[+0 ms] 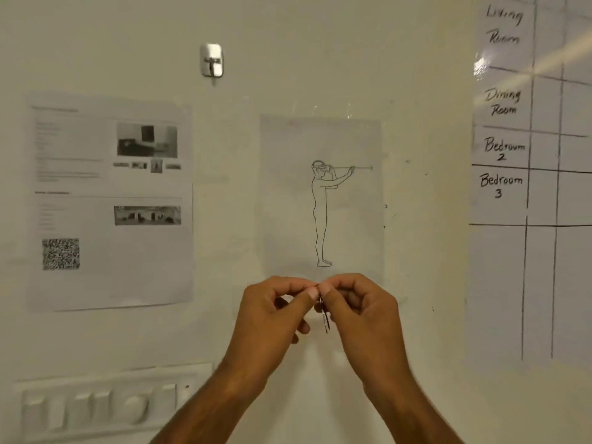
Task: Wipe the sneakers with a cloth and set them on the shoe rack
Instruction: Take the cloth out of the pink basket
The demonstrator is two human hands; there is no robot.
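Pinching together at their fingertips, the left hand (272, 312) and the right hand (362, 312) are raised side by side before a cream-painted wall (224, 219). The thumbs and forefingers touch, and the other fingers are curled in. Between the two hands hangs a small, thin, dark object (325, 318). It is gripped at its top where the fingertips meet and is too blurred to identify.

Where the sneakers are cannot be told from this view.

Just above the hands a pale sheet with a line drawing of a standing figure (288, 203) is taped flat to the wall. To its left hangs a printed page with grey photos and a square code (109, 200), and above that a shiny metal wall hook (212, 60). At the right edge is a glossy white chart ruled into a grid (541, 283), hand-lettered with room names. At lower left sits a white switch panel (105, 405).
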